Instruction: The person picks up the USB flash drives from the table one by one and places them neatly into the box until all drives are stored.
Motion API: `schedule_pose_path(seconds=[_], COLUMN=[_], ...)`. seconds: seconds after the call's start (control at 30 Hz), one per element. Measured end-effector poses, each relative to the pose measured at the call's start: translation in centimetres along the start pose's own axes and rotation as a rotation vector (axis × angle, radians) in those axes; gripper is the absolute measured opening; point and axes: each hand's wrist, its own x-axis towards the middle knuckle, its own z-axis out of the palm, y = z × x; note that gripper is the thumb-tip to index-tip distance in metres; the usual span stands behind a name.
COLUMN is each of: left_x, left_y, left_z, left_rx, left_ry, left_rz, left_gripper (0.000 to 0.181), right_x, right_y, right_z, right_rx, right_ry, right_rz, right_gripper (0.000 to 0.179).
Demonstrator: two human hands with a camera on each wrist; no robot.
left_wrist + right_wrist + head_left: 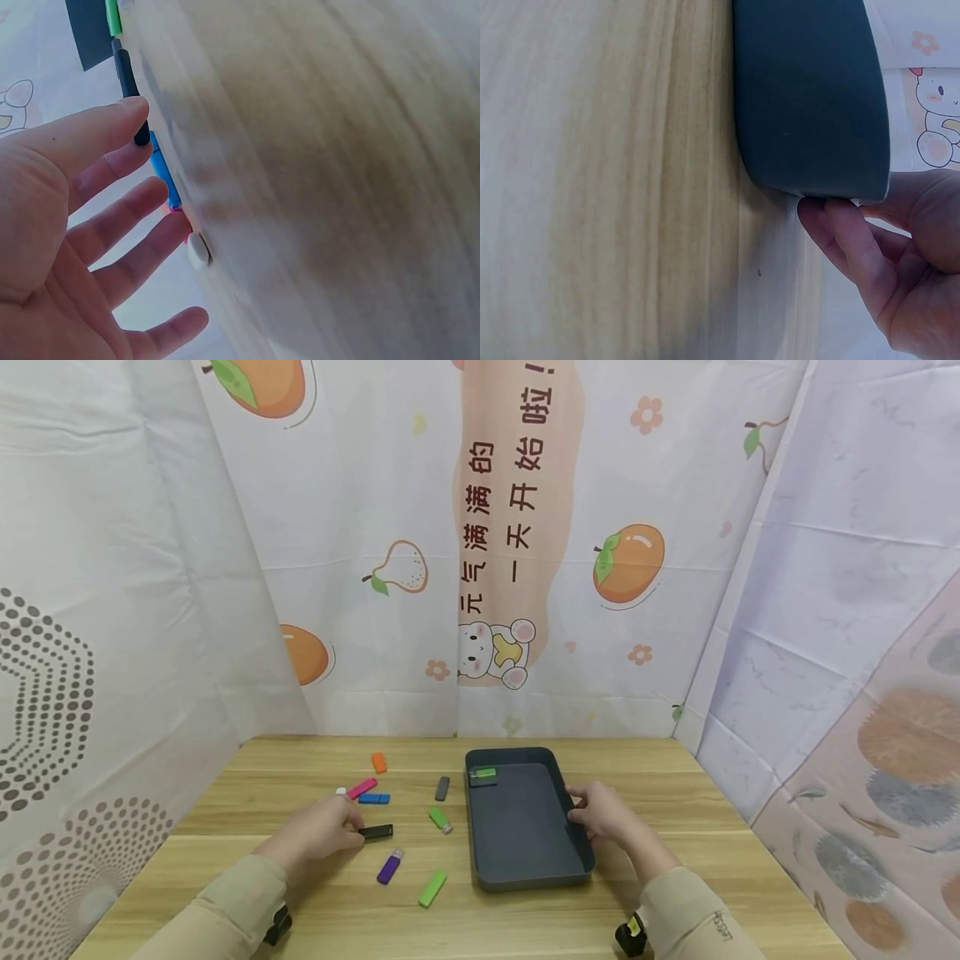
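Dark grey rectangular plastic tray (pixel 525 827): seemingly two small sticks, one bright green, one dark grey (pixel 487 774), in far-left corner; judged early. Left of tray: left hand (pixel 318 831) pinches slim black plastic stick (pixel 377 832); about eight loose multicoloured plastic sticks (pixel 389 868) left over. Right hand (pixel 606 812) grips tray's right wall. Wood-grain tabletop (pixel 525 927) beneath tray; white fruit-print curtain (pixel 360 485) behind.

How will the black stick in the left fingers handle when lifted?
The black stick looks straight-edged and hard, so it is probably stiff. Being small and slim, it is likely light. The left fingers pinch it nearer one end, so it might swivel if knocked.
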Motion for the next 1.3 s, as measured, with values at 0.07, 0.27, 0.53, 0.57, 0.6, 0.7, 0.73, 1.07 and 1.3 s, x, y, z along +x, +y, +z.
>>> schedule_pose_path(seconds=[0.07,0.27,0.53,0.57,0.6,0.7,0.73,1.07,1.3], left_x=[0.0,-0.1,0.2,0.2,0.3,0.4,0.5,1.4,2.4], left_y=[0.1,0.3,0.7,0.8,0.8,1.0,1.0,2.5,4.0], left_z=[-0.2,-0.7,-1.6,-1.8,-1.9,-2.3,-2.5,-4.0,-4.7], left_rx=[-0.010,-0.031,-0.041,-0.044,-0.043,-0.028,-0.021,-0.016,0.038], left_ry=[0.001,0.019,0.036,0.036,0.036,0.044,0.048,0.065,0.083], left_rz=[0.001,0.019,0.029,0.028,0.028,0.034,0.044,0.124,0.106], left_gripper=[0.012,0.018,0.014,0.013,0.013,0.011,0.011,0.015,0.013], right_x=[0.0,0.0,0.0,0.0,0.0,0.0,0.0,0.1,0.1], right_y=[0.0,0.1,-0.1,-0.1,-0.1,-0.1,-0.1,0.1,-0.1], right_z=[0.0,0.0,0.0,0.0,0.0,-0.1,-0.1,0.0,-0.1], right_rx=[0.001,-0.007,-0.002,-0.001,0.000,0.002,0.002,0.011,0.008], right_ry=[-0.001,-0.002,-0.005,-0.007,-0.007,-0.011,-0.011,-0.004,-0.009], right_rz=[0.002,-0.006,-0.006,-0.005,-0.003,-0.001,-0.001,0.002,-0.002], right_gripper=[0.055,0.055,0.055,0.055,0.055,0.055,0.055,0.055,0.055])
